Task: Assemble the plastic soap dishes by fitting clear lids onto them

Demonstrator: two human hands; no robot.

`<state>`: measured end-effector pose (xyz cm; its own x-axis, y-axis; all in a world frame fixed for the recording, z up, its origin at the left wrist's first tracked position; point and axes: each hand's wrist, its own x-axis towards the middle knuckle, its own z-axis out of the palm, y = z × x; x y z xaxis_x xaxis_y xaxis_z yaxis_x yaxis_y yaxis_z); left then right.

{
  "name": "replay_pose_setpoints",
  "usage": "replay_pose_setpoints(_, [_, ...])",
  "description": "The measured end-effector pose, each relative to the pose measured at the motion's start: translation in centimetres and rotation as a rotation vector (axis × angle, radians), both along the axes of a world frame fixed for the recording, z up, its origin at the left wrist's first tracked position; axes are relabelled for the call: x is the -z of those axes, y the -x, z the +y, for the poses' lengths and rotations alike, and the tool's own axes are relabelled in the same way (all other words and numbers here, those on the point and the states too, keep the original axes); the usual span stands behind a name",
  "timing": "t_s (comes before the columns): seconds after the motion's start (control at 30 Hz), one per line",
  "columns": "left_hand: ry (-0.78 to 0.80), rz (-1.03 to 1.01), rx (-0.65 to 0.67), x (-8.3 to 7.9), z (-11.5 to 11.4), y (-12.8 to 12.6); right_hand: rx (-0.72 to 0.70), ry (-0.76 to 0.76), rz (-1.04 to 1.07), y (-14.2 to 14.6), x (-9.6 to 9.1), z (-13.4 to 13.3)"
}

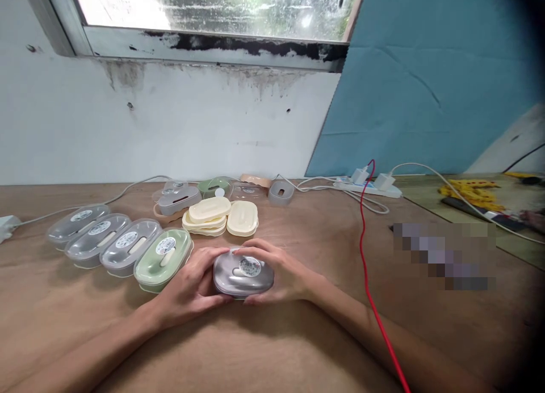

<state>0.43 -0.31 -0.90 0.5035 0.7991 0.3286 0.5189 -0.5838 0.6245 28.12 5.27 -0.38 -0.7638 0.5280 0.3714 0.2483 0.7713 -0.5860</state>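
Left hand (pixel 193 279) and right hand (pixel 281 271) clamp their grip on 1 lidded gray box (pixel 242 280); 1 green box (pixel 164 259) sits left on the bench (pixel 264 347).

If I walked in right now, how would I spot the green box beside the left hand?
Below the window, find the brown table. On its left, four boxes form a slanting row. The green box ends it, by the left hand; its three row-mates are grey.

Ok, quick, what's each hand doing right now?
Left hand: curled around one end of the gray case, holding it.
Right hand: curled around the other end, holding the same case.
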Motion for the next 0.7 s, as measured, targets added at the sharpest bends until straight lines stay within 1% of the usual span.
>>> replay_pose_setpoints(0.13, [0.002,-0.001,-0.006,-0.01,-0.03,0.02,-0.021,-0.014,0.022,0.09,0.13,0.21])
replay_pose_setpoints(0.27, [-0.009,-0.008,-0.004,0.12,-0.01,-0.01,-0.012,-0.040,0.028,0.24,0.28,0.31])
replay_pose_setpoints(0.43, [-0.036,-0.013,0.004,0.15,-0.02,-0.12,0.049,-0.001,0.028,0.29,0.03,0.13])
replay_pose_setpoints(0.53, [-0.015,0.003,0.011,0.08,-0.06,-0.15,0.051,0.011,0.016,0.20,-0.06,0.17])
replay_pose_setpoints(0.7, [-0.031,0.031,-0.001,0.16,-0.17,-0.17,0.057,0.004,0.039,0.26,0.51,0.03])
